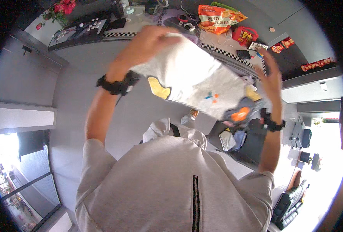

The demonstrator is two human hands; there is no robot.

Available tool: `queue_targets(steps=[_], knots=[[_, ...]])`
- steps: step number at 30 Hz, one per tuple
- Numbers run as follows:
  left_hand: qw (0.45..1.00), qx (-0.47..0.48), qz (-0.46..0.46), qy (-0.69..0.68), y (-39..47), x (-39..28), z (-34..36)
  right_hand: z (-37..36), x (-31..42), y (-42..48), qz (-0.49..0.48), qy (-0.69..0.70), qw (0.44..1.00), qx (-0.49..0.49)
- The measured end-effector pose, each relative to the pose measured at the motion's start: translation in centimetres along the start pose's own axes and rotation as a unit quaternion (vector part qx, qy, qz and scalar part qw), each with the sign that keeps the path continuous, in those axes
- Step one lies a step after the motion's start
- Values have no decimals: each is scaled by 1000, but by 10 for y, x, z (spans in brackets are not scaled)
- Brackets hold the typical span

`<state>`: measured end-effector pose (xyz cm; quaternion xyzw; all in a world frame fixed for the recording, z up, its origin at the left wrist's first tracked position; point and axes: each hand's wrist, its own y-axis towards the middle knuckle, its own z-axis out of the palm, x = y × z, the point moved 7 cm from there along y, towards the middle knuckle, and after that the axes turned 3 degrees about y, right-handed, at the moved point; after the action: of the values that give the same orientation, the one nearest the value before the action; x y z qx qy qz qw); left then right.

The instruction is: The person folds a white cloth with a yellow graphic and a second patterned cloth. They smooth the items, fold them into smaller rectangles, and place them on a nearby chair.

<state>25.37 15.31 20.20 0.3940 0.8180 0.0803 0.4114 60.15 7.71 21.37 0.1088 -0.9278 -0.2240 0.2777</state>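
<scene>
A white cloth (188, 69) with yellow, grey and orange printed shapes is spread in the air in front of me, blurred by motion. My left hand (152, 43) grips its upper left corner, with fingers over the edge. Beside the cloth's right end, my right hand (269, 72) has thumb and fingers apart, with nothing visible between them; its palm side is partly hidden. Both wrists wear black straps. Below the cloth's right end, folded cloths, one white (227, 140) and one bluish (240, 139), lie in or on a dark container (251, 145), whose form is unclear.
A counter with a checkered edge (120, 34) runs ahead. On it are an orange snack bag (217, 19), a red package (244, 36), a cable, a clear bottle (128, 12) and a board with white round pieces (93, 26). Red flowers (64, 8) stand at the upper left.
</scene>
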Motion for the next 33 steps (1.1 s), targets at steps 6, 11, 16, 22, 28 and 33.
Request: queue_targets(steps=[6,11,16,22,28,33], knots=[[987,62,139,49,10,-69,72,100,124,4,-66,193,976,82],[997,70,20,-18,-31,-36,65,111,92,-14,88,212,968,97],[993,66,-86,41,-110,45,65,95,31,-41,144,276,950,-12],[959,-101,-218,-151,-145,61,52,87,12,-61,149,254,954,-51],[877,-265,-222,-333,-133,55,65,74,-4,-68,157,235,956,-73],[904,-284,-181,-263,-126,48,56,62,11,-63,133,219,964,-73]])
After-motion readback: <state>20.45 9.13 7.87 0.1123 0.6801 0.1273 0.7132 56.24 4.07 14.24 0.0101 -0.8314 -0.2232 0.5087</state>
